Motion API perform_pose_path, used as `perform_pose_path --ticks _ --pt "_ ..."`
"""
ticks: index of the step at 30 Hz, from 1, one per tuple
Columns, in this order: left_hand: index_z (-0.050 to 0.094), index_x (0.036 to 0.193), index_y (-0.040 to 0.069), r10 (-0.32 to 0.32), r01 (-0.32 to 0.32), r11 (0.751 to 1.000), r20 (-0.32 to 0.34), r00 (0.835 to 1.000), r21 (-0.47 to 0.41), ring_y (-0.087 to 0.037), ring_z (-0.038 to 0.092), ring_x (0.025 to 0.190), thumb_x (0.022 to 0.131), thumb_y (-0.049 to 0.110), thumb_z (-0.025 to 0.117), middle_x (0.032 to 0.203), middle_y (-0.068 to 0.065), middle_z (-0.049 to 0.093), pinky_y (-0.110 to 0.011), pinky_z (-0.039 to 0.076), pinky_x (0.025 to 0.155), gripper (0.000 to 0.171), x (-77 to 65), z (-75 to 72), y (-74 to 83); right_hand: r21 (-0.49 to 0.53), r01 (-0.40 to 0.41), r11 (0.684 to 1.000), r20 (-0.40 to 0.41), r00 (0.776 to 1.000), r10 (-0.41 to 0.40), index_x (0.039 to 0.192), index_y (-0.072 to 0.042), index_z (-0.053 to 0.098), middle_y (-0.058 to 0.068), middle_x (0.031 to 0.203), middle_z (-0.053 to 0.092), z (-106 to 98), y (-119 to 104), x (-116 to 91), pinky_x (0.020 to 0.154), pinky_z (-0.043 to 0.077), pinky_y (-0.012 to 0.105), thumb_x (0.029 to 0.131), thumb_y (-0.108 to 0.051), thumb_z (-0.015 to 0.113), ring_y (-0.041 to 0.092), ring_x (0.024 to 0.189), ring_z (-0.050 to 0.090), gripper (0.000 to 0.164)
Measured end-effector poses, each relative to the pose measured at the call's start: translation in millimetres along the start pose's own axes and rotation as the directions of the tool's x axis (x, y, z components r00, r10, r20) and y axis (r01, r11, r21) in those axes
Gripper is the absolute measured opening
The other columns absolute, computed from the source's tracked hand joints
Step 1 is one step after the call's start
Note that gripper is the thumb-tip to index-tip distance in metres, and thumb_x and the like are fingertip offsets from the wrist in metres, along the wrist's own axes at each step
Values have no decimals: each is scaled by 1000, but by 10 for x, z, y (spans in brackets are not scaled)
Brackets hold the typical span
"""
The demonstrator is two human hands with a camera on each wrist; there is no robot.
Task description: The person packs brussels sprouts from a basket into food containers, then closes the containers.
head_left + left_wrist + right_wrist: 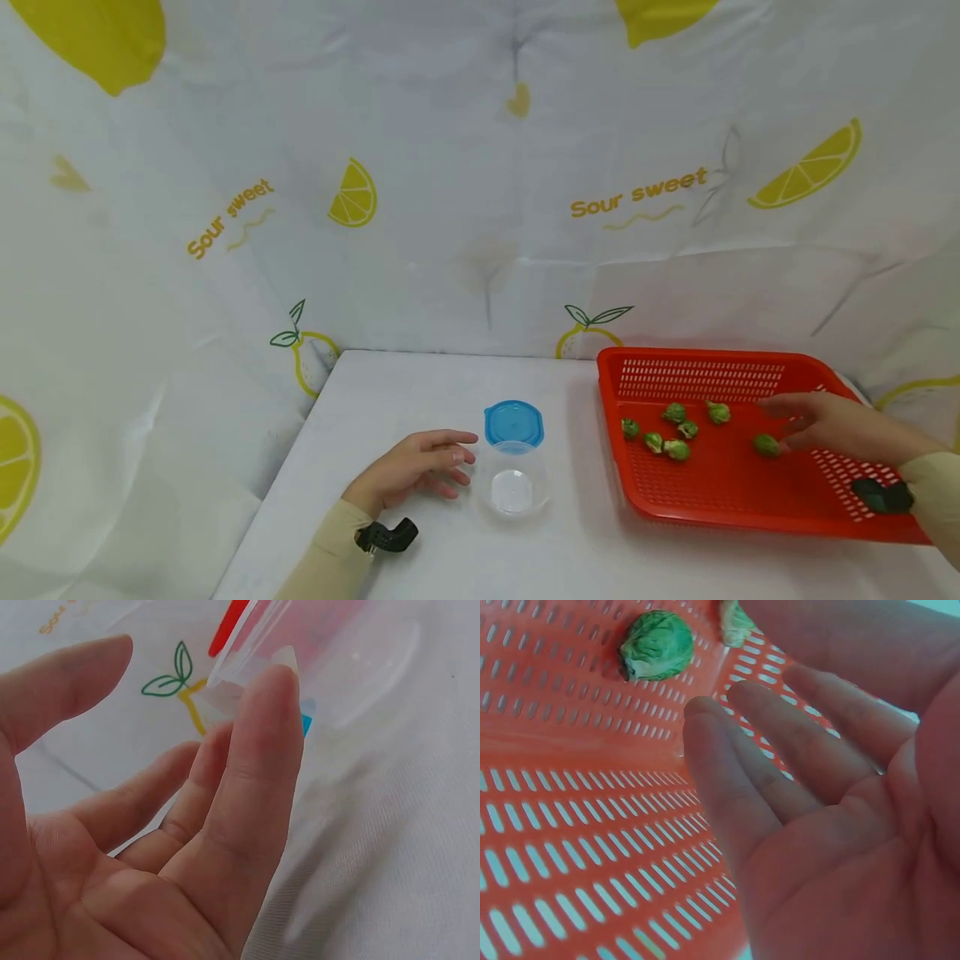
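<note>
my right hand (840,425) is over the red basket (712,500), thumb and fingers apart and holding nothing, near one green sprout (767,445) around the middle of the basket's floor. i'd best close lightly round its middle, as it could roll and the leaves may tear. my left hand (416,467), relaxed and holding nothing, sits left of the basket beside the clear bowl (512,493), well placed to steady it.

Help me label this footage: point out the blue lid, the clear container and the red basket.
Blue lid (513,423): head view, the middle of its blue surface.
Clear container (512,492): head view, on its bottom.
Red basket (720,483): head view, a bare part of its floor.
</note>
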State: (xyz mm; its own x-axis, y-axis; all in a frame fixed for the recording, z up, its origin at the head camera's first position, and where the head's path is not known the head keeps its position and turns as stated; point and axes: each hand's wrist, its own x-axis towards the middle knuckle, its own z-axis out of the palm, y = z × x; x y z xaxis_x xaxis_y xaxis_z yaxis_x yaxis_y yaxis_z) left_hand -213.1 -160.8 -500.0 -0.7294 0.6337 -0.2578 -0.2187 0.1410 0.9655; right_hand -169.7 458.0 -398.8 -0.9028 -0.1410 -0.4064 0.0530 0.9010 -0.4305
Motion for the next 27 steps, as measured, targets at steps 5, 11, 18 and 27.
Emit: perform_pose_path --ticks 5,11,18,27 --pt "60 152 7 2 -1 1000 21 1000 -27 -21 76 105 108 26 68 127 -8 72 -38 68 87 49 52 -10 -50 32 21 999 30 999 -22 149 17 49 41 143 58 15 49 29 93 64 54 99 -17 76 40 113 73 66" --pt "63 148 1 1 0 999 39 999 -48 -16 76 100 107 23 69 120 -2 74 -34 68 83 47 76 2 -100 41 44 998 37 998 -45 148 17 50 39 138 64 25 115 47 94 64 54 99 -13 75 47 120 68 62" --pt "63 146 -2 3 1 997 54 999 -73 -16 77 101 106 22 70 117 -1 74 -35 68 84 47 106 47 -100 32 -25 999 56 998 23 144 18 54 36 134 66 101 234 77 94 62 56 97 -10 74 38 113 70 59" --pt "61 145 -6 -22 26 996 54 998 -89 -15 77 97 105 20 70 111 -4 71 -34 68 83 49 102 76 -75 61 2 998 70 998 -6 140 18 58 29 128 71 134 235 121 93 63 51 97 -8 73 33 110 70 52"
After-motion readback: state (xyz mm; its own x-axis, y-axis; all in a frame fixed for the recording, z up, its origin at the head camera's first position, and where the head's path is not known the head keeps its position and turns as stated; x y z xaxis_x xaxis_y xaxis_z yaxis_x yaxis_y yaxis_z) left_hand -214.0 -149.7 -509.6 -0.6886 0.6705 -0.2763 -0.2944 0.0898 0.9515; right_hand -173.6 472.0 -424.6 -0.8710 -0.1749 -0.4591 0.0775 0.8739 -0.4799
